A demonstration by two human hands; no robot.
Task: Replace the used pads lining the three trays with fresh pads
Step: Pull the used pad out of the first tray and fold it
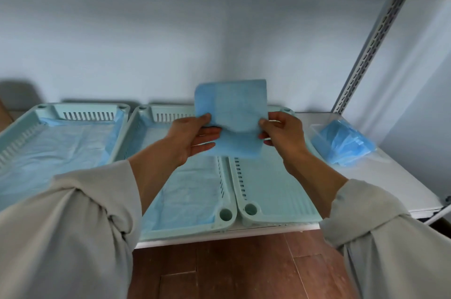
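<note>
A folded blue pad [231,115] is held upright above the shelf. My left hand [192,137] pinches its left edge and my right hand [283,135] pinches its right edge. Below stand three pale green trays side by side. The left tray [24,135] is lined with a spread blue pad [56,149]. The middle tray [220,221] also holds a spread pad [188,198]. The right tray [280,201] shows its bare ribbed floor. My forearms hide parts of the middle and right trays.
A clear bag of folded blue pads [341,144] lies on the white shelf [395,181] to the right of the trays. A perforated metal upright [366,54] rises at the back right. Brown wooden floor [231,269] shows below the shelf's front edge.
</note>
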